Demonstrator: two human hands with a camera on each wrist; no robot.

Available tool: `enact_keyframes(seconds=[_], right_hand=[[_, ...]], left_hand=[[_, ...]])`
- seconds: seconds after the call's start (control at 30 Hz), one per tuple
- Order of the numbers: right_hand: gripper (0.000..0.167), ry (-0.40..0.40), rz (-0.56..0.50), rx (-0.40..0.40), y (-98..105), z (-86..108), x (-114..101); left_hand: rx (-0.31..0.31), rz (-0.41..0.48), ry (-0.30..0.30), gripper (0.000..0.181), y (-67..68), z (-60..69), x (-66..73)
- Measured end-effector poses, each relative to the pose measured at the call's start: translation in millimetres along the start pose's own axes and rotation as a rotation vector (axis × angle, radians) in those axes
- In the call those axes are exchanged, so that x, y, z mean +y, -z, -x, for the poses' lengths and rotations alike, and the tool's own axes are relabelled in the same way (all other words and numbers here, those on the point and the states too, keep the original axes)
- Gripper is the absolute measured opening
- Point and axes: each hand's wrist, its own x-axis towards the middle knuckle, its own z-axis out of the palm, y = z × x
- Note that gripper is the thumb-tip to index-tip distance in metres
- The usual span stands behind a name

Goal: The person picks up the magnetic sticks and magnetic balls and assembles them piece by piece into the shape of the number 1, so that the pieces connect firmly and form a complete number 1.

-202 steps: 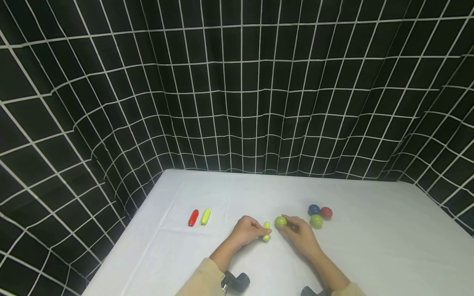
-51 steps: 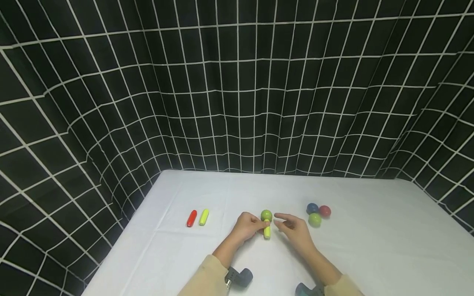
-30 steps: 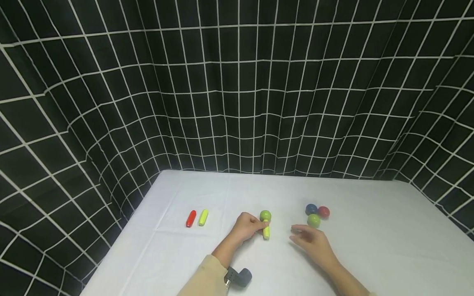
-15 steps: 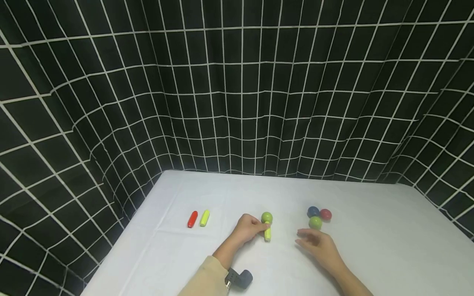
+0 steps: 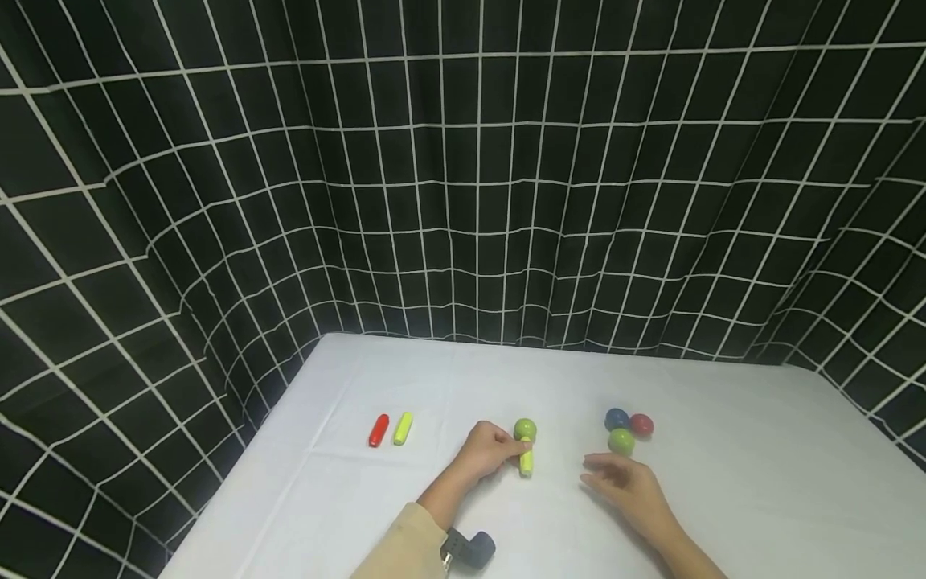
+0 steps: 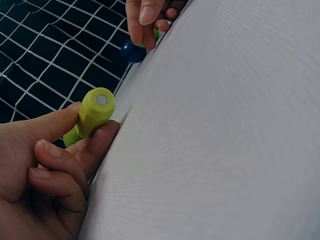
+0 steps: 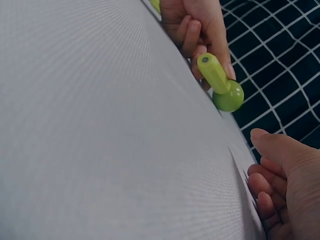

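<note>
Head view: left fingers (image 5: 512,447) pinch a yellow stick (image 5: 526,465) touching a green ball (image 5: 525,429). Right fingers (image 5: 606,461), loosely parted, hold nothing.

2 sticks (image 5: 403,429) L, 3 balls (image 5: 620,441) R on tbl (image 5: 723,458), curtain (image 5: 499,201) behind.

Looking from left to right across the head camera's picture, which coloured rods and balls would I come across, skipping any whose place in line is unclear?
Glossy red rod → loose neon-yellow rod → second neon-yellow rod, pinched by the left hand → glossy blue ball → glossy red ball.
</note>
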Motion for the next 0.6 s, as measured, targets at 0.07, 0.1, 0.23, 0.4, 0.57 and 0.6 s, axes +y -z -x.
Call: enact_keyframes(seconds=[0.07, 0.1, 0.23, 0.4, 0.57, 0.6], right_hand=[[0.032, -0.001, -0.001, 0.001, 0.2, 0.8, 0.1], [0.032, -0.005, 0.001, 0.001, 0.1, 1.3, 0.2], [0.031, -0.011, -0.006, 0.005, -0.2, 2.7, 1.1], [0.030, 0.021, -0.030, 0.012, -0.8, 0.7, 0.2], [0.030, 0.041, -0.021, 0.009, -1.2, 0.7, 0.6], [0.030, 0.043, -0.026, 0.011, -1.3, 0.4, 0.8]], left_hand=[[-0.005, -0.002, 0.005, 0.036, -0.4, 0.5, -0.1], [-0.009, -0.006, 0.003, 0.036, -0.7, 0.7, -0.3], [-0.022, -0.011, -0.003, 0.037, -1.4, 0.7, -1.0], [-0.008, -0.009, -0.012, 0.036, 1.0, 0.3, 0.1], [-0.017, -0.015, -0.015, 0.036, 2.2, 0.2, -0.3], [-0.018, -0.015, -0.017, 0.036, 2.4, 0.2, -0.1]])
